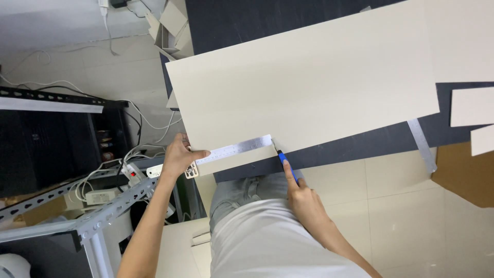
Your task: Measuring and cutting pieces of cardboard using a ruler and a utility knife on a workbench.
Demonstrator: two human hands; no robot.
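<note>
The right hand (303, 198) pinches a blue-handled knife (284, 158), its tip at the far end of the steel ruler (234, 150), while the left hand (177, 157) presses flat, fingers spread, on the ruler's near end atop the cream board (309, 77). This looks like a cut just beginning; the blade should track the ruler's edge under firm, unmoving pressure.

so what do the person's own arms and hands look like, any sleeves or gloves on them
Both arms are bare up to the frame's lower edge: no sleeves, and no watch, bracelet or rings that I can make out. The left hand and right hand are bare too, with no gloves. Between the arms show a light grey top and grey trousers.
</note>
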